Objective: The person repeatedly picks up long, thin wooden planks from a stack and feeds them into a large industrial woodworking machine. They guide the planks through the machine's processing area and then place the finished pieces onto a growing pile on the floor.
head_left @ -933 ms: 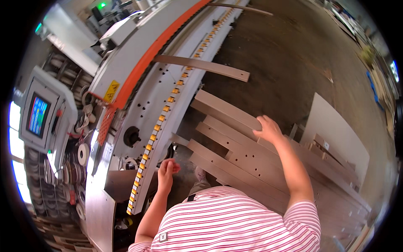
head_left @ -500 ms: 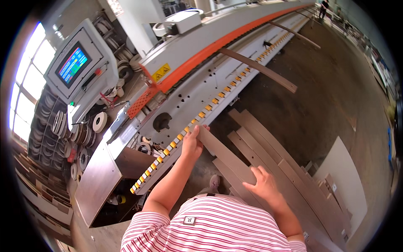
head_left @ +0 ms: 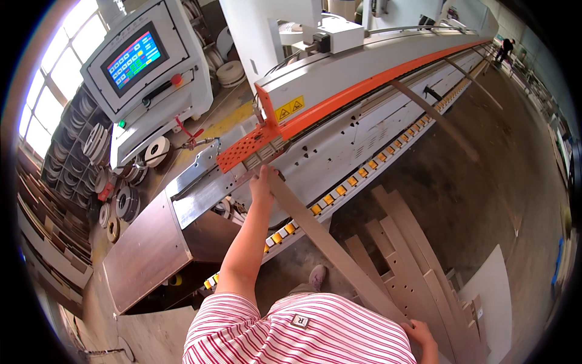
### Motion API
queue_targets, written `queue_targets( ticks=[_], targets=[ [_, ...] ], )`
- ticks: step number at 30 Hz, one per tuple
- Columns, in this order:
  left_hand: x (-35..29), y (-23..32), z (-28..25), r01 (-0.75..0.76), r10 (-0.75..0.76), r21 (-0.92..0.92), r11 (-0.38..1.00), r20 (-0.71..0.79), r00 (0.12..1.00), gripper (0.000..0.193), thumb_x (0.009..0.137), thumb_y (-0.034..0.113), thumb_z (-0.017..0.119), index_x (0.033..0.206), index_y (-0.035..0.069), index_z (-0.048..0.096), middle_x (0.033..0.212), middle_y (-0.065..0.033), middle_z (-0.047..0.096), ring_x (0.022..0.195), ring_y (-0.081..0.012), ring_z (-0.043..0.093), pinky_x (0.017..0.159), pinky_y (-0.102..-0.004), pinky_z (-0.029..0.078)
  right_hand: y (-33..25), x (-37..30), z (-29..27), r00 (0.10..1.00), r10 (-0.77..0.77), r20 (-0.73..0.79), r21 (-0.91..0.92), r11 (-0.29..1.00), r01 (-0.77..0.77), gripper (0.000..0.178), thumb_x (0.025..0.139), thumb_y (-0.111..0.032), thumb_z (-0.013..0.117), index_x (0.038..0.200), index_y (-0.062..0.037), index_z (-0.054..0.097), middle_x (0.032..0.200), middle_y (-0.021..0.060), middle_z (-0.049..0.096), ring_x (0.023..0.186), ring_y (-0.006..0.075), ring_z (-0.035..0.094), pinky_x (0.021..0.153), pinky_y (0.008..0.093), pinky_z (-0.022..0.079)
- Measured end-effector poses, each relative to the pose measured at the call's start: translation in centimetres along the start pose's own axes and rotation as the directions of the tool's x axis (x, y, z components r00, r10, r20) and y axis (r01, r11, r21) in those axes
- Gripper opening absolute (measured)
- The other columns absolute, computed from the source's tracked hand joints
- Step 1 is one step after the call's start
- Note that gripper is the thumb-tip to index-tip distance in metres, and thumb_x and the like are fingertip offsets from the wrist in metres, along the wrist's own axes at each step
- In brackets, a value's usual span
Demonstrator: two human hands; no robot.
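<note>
A long narrow brown board slants from the machine's inlet down to my right side, crossing over the row of yellow rollers. My left hand grips its far end from the left, close to the orange perforated guard. Low at the right, my right hand is closed at the board's near end, its fingers partly hidden. The long machine has an orange stripe and a grey bed.
A control panel with a lit screen stands at the left, with edging rolls near it. Stacked brown boards lie at the right beside a pale panel. A brown support bar juts from the machine. Another person stands far off.
The board has moved forward over the rollers to the machine's inlet, my left hand carrying its far end. My right hand, open before, has drawn back to the near end and closed there.
</note>
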State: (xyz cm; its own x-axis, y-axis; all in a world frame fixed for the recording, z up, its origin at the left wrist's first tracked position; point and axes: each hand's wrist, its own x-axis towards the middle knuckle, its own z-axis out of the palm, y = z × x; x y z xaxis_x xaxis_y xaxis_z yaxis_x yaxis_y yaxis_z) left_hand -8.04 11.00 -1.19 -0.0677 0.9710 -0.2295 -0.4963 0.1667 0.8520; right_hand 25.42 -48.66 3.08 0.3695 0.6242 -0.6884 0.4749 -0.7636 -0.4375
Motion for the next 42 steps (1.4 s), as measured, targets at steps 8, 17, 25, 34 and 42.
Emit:
queue_targets(
  ticks=[8,17,25,34,42],
  targets=[
    [-0.5,-2.8,3.6,0.019,0.117,0.598,0.801,-0.187,0.975,0.064,0.076,0.033,0.079,0.114,-0.007,0.046,0.103,-0.0208,0.063,0.091,-0.0278,0.066,0.077,-0.0388,0.053,-1.6,1.7,0.7,0.976,-0.063,-0.21,-0.253,0.967,0.008,0.067,0.079,-0.068,0.064,0.074,-0.0019,0.057,0.069,0.0211,0.065,0.071,0.044,0.065,0.063,0.0509,0.049],
    [2.4,-3.1,3.6,0.046,0.198,0.729,0.683,-0.246,0.949,0.076,0.071,0.04,0.077,0.119,-0.01,0.048,0.113,-0.0264,0.063,0.104,-0.0381,0.064,0.088,-0.0426,0.05,-6.0,4.6,2.9,0.929,-0.303,-0.213,-0.313,0.922,0.229,0.073,0.084,-0.074,0.053,0.068,-0.0024,0.054,0.058,0.0224,0.06,0.057,0.0441,0.063,0.049,0.0496,0.047],
    [3.5,-2.5,2.8,0.085,0.192,0.825,0.559,-0.228,0.954,0.075,0.073,0.048,0.074,0.119,-0.008,0.054,0.118,-0.0291,0.063,0.112,-0.0425,0.061,0.096,-0.0454,0.048,-10.7,2.8,3.1,0.958,-0.253,-0.138,-0.305,0.931,0.202,0.061,0.089,-0.057,0.064,0.063,-0.0034,0.051,0.048,0.0178,0.055,0.045,0.0327,0.062,0.04,0.0397,0.044],
    [2.8,-1.7,4.0,0.111,0.202,0.831,0.545,-0.259,0.945,0.073,0.076,0.05,0.071,0.118,-0.008,0.057,0.118,-0.0292,0.063,0.114,-0.043,0.06,0.097,-0.0465,0.047,-10.9,3.3,2.3,0.957,-0.261,-0.127,-0.293,0.932,0.215,0.062,0.096,-0.056,0.048,0.075,0.0005,0.059,0.067,0.0271,0.063,0.067,0.0472,0.065,0.057,0.0523,0.05],
    [3.1,-2.0,4.6,0.049,0.244,0.823,0.566,-0.224,0.944,0.069,0.077,0.044,0.072,0.112,-0.013,0.057,0.114,-0.0305,0.064,0.111,-0.0433,0.061,0.095,-0.0456,0.048,-8.7,5.2,2.3,0.967,-0.225,-0.122,-0.328,0.928,0.175,0.073,0.095,-0.068,0.037,0.076,-0.0021,0.061,0.069,0.028,0.064,0.07,0.0506,0.063,0.061,0.0572,0.05]
  ],
)
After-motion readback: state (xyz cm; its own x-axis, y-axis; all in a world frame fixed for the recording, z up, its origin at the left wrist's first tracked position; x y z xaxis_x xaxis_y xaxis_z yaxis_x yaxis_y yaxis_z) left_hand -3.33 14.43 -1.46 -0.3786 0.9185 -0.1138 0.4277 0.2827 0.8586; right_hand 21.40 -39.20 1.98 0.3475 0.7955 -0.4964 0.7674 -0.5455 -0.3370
